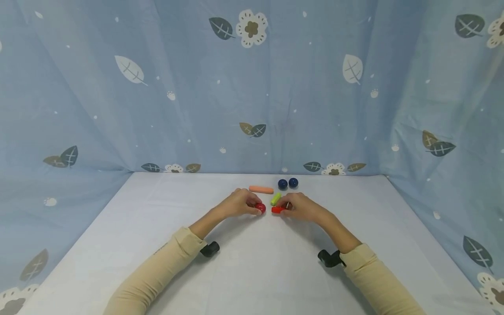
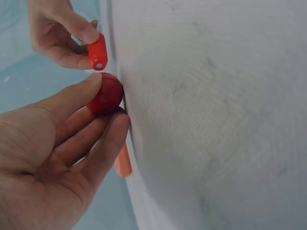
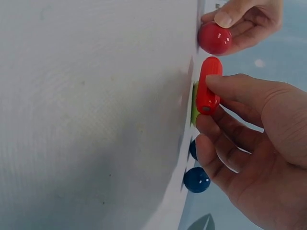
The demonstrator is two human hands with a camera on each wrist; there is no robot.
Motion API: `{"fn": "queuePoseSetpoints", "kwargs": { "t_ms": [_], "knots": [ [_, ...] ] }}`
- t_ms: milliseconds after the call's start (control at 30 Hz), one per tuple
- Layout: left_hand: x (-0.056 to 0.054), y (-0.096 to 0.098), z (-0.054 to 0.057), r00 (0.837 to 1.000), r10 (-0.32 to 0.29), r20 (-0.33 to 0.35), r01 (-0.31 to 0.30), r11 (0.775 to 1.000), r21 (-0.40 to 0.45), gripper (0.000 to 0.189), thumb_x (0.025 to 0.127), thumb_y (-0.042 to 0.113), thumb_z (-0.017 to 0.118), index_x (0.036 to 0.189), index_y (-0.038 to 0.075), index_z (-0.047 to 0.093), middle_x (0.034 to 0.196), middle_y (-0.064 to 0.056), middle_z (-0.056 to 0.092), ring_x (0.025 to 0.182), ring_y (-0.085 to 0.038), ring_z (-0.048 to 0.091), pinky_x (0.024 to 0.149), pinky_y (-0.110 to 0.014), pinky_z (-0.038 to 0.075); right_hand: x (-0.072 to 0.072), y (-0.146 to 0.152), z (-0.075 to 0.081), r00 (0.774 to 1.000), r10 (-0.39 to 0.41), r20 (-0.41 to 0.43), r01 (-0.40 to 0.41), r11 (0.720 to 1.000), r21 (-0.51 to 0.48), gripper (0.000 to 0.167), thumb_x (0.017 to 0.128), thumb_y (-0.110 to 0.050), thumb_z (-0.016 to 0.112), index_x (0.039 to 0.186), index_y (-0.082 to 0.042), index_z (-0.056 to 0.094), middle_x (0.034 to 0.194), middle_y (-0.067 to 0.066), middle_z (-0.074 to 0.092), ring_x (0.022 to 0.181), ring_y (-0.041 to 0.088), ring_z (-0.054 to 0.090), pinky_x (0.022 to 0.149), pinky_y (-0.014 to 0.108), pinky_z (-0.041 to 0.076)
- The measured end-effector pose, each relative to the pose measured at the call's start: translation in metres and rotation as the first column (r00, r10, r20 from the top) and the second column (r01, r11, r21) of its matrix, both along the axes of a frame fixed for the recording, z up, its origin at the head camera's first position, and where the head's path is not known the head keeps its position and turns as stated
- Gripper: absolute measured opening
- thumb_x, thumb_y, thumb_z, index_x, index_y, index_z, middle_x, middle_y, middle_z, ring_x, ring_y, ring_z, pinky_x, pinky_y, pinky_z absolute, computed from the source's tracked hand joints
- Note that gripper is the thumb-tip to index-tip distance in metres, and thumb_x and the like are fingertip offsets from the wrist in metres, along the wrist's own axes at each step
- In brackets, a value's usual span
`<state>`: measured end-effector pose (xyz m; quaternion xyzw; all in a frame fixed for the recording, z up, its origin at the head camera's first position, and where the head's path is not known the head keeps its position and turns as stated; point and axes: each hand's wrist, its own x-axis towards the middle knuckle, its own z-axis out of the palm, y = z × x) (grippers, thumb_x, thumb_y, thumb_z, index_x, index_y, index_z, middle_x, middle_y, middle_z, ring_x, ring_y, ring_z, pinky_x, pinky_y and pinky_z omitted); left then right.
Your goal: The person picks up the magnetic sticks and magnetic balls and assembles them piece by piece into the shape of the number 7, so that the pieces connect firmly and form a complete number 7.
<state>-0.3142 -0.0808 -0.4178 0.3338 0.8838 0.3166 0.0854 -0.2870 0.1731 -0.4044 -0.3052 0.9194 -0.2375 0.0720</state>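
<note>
My left hand [image 1: 240, 203] pinches a shiny red ball [image 2: 106, 94] between thumb and fingers, low over the white table. Just to its right, my right hand [image 1: 302, 207] holds a short bright red stick [image 3: 209, 85] by its side, the thumb on one face and fingers behind. A small round mark shows at the stick's end in both wrist views. Ball and stick are close together, with a small gap between them in the head view. Behind the red stick lies a short yellow-green stick [image 1: 276, 199]. A longer orange stick [image 1: 261, 189] lies beyond the left hand's fingertips.
Two dark blue balls, a left one [image 1: 282, 184] and a right one [image 1: 293, 183], sit near the table's back edge. A blue curtain [image 1: 220, 100] with leaves and flowers hangs behind the white table [image 1: 252, 271]. Black wrist fittings stick out below both sleeves.
</note>
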Motion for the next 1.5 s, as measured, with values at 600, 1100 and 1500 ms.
{"fn": "queuePoseSetpoints", "kwargs": {
  "t_ms": [600,1100,1500],
  "knots": [
    [-0.0019,0.0046,0.0008,1.0,0.008,0.027,-0.009,1.0,0.029,0.024,0.083,0.016,0.079,0.106,0.01,0.075,0.093,0.0,0.076,0.083,-0.009,0.069,0.077,-0.026,0.056,-0.0012,0.0008,-0.0011,1.0,0.004,0.011,-0.004,1.0,-0.006,0.025,0.089,-0.011,0.071,0.113,-0.004,0.07,0.104,0.005,0.072,0.083,0.01,0.06,0.075,0.02,0.051],
    [-0.0007,0.0056,0.0,1.0,0.007,0.015,-0.008,0.999,0.046,0.024,0.082,0.015,0.08,0.104,0.01,0.074,0.09,0.0,0.075,0.077,-0.007,0.064,0.069,-0.021,0.053,-0.0015,0.0004,-0.0037,0.999,-0.011,0.044,0.013,1.0,-0.026,0.025,0.089,-0.01,0.071,0.113,-0.005,0.07,0.104,0.005,0.072,0.084,0.011,0.06,0.076,0.021,0.052],
    [-0.0002,0.0054,-0.0029,1.0,0.007,0.025,-0.008,0.998,0.063,0.025,0.082,0.015,0.08,0.105,0.009,0.074,0.093,-0.001,0.075,0.08,-0.007,0.067,0.071,-0.021,0.054,0.0002,-0.0004,-0.0054,0.999,-0.003,0.038,0.004,0.999,-0.033,0.025,0.088,-0.011,0.072,0.113,-0.006,0.07,0.104,0.004,0.072,0.084,0.01,0.061,0.076,0.021,0.052]
  ]
}}
